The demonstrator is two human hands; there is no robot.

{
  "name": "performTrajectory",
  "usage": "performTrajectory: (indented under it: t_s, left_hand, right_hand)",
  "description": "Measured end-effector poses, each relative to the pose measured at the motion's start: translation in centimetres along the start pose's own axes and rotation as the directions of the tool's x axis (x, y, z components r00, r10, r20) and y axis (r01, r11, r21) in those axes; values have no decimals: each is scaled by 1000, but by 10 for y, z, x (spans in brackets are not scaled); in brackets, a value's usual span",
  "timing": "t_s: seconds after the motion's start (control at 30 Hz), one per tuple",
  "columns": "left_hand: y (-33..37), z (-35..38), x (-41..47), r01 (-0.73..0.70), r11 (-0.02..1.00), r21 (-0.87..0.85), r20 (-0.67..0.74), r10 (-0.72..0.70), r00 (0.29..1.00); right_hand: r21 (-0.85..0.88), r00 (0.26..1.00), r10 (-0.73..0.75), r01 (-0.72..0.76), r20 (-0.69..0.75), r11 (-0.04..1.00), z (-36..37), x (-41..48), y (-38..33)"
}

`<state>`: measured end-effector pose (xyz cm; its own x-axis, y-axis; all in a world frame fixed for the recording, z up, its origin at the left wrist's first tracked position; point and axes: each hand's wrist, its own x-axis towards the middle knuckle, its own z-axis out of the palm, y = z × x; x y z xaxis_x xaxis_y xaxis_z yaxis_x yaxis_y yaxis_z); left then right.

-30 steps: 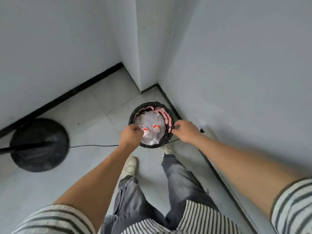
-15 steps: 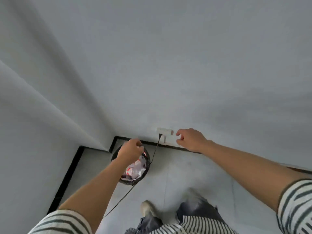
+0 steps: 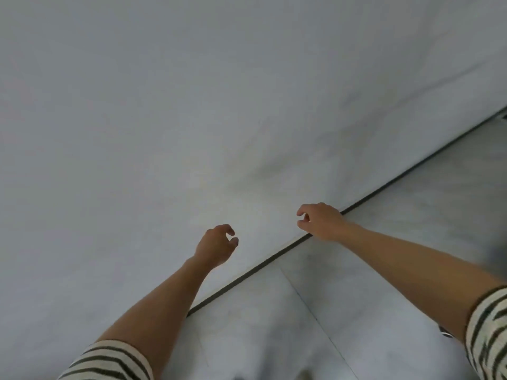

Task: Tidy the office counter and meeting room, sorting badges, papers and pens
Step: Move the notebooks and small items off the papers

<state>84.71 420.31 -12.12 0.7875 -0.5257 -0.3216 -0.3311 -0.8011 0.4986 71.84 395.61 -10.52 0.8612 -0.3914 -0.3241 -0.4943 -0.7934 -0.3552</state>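
Observation:
My left hand (image 3: 216,245) hangs in the air in front of a plain grey wall, fingers loosely curled, holding nothing. My right hand (image 3: 321,222) is a little higher and to the right, over the dark skirting line, also loosely curled and empty. No badges, papers or pens show in this view. The frame is blurred by motion.
A grey wall (image 3: 192,105) fills most of the view. A black skirting strip (image 3: 411,168) runs diagonally from lower middle to the right edge. Pale floor tiles (image 3: 384,270) lie below it. Striped sleeves sit at both lower corners.
The view has swung right, away from the corner. The black waste bin, the wall socket and the cable have left the frame. Both hands have come away from the bin and hang empty.

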Motion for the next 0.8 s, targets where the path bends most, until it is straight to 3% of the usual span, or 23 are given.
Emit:
performTrajectory:
  t_s: [0.17, 0.33, 0.53, 0.8]
  left_hand:
    - [146, 34, 76, -239, 970, 50, 121, 231, 965]
    - [262, 69, 150, -422, 903, 78, 215, 398, 892]
    - [418, 115, 258, -640, 767, 52, 345, 588, 732]
    - [624, 199, 333, -813, 583, 16, 490, 704, 514]
  right_hand:
    - [96, 967, 230, -220, -108, 971, -65, -4, 129]
    - [153, 913, 373, -350, -168, 924, -102, 4, 228]
    - [271, 764, 588, -526, -265, 806, -176, 30, 347]
    - [366, 555, 780, -688, -289, 626, -243, 15, 487]
